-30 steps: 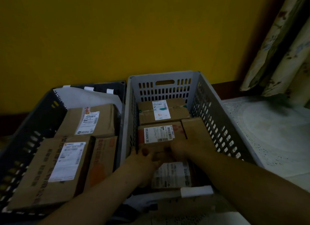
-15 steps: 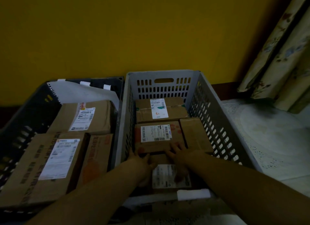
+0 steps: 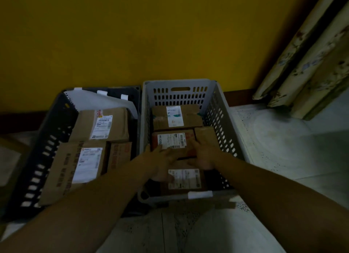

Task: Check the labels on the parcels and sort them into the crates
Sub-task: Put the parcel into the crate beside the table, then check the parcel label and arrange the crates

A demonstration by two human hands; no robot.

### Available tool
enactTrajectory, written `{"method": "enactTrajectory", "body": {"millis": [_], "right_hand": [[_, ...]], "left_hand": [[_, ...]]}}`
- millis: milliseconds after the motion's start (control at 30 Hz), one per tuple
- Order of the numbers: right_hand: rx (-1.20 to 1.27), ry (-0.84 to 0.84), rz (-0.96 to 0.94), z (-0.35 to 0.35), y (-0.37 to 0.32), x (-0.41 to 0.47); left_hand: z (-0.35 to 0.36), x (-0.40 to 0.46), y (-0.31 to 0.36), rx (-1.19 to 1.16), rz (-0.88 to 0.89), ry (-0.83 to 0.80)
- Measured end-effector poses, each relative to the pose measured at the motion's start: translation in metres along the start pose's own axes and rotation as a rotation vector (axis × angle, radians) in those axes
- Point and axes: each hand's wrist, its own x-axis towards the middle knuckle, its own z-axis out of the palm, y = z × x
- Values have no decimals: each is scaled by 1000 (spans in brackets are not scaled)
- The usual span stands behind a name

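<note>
A light grey crate stands against the yellow wall with several labelled cardboard parcels inside. Both my hands are in it. My left hand lies with loose fingers over the near parcel and touches the front edge of the middle parcel. My right hand rests with spread fingers on the middle parcel's right side, next to a plain box. Another labelled parcel sits at the crate's back. A dark crate to the left holds three larger parcels.
A white sheet leans in the back of the dark crate. Patterned curtains hang at the right over a pale tiled floor. A white tag sits on the grey crate's near rim.
Both hands have slid forward over the middle parcel, and their fingers have loosened and spread. The view has dropped slightly and pulled back.
</note>
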Motion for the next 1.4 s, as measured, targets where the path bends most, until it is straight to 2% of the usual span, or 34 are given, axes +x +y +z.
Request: {"method": "enactTrajectory", "body": {"millis": [167, 267, 433, 733, 833, 1000, 1167, 1400], "right_hand": [[-15, 21, 12, -73, -39, -83], [-53, 57, 97, -125, -74, -134], [-108, 59, 168, -223, -142, -231], [-187, 147, 138, -360, -262, -364], [-184, 202, 98, -403, -301, -406], [-210, 312, 15, -445, -351, -466], [-234, 424, -107, -467, -407, -515], [-237, 528, -303, -469, -502, -559]], "left_hand": [[-71, -92, -1, -121, -55, -17], [-125, -164, -5, -161, -72, -1], [-207, -280, -16, -185, -107, 107], [-325, -464, -43, -194, -118, 201], [-356, -522, -50, -214, -152, 341], [-381, -614, -52, -383, -210, 573], [-374, -717, -54, -477, -292, 796], [-333, -841, -84, -559, -437, 964]]}}
